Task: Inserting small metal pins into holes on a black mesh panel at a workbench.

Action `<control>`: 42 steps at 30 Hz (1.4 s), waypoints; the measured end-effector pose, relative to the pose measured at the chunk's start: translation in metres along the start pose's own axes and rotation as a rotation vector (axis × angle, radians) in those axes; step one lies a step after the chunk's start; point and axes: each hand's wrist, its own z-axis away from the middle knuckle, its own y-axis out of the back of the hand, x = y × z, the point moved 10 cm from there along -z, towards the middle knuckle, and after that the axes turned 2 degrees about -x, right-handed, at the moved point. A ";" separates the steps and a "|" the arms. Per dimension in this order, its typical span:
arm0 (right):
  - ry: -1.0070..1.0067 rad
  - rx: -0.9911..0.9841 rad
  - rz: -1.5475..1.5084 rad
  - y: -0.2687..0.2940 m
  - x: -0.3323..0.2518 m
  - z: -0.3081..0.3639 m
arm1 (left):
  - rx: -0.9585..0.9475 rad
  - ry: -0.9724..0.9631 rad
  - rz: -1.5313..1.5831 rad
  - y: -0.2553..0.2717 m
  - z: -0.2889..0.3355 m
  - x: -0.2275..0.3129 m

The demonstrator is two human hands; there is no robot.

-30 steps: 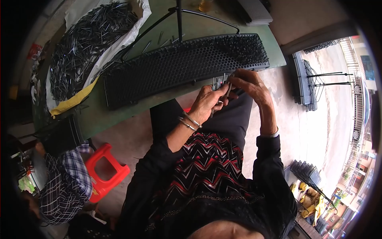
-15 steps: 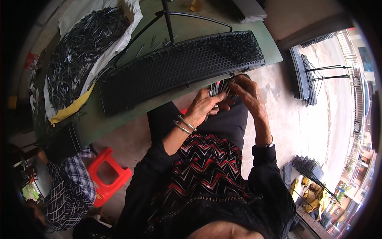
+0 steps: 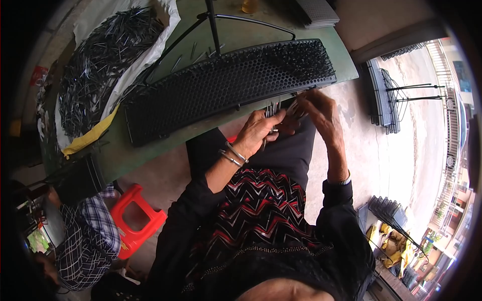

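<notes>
**Skinny metal pieces bunched up over the lap**

So, the slim metal pieces [image 3: 271, 109] are held over the lap, just off the near edge of the green table [image 3: 339, 56]. The bunch is gripped in the left hand [image 3: 257, 129], fingers curled closed round it, thumb laid across, ends poking up. The right hand [image 3: 321, 109] is held just beside it, fingers bent in toward a pinch. It's pretty blurred there, so whether a piece is actually gripped can't be told.

For this bit, the bunch is probably best held firm but not crushed, so single pieces can be slid free without the rest being spilled. Ends are better kept lined up, and one piece pinched near its tip.

Right beyond the hands, the black perforated tray [image 3: 201, 85] is set along the table edge, its right end crowded with dark prongs [image 3: 307, 57]. Its near rim could easily be knocked. Behind it, a black rod frame [image 3: 213, 29] is stood, with loose pieces [image 3: 194, 50] scattered nearby. The table's left side is taken up by a white sack [image 3: 170, 20] heaped with more dark pieces. Lower left, a red stool [image 3: 134, 241] is parked beside someone in checked clothing [image 3: 83, 246].
</notes>
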 end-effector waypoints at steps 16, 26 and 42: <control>0.497 0.621 0.623 0.033 -0.031 -0.020 | -0.087 0.025 0.219 0.012 -0.021 -0.019; 0.506 0.589 0.711 0.027 -0.038 -0.021 | -0.052 -0.054 0.316 0.018 -0.019 -0.014; 0.368 0.401 0.627 0.029 -0.032 -0.041 | 0.073 -0.098 0.349 0.027 -0.014 -0.020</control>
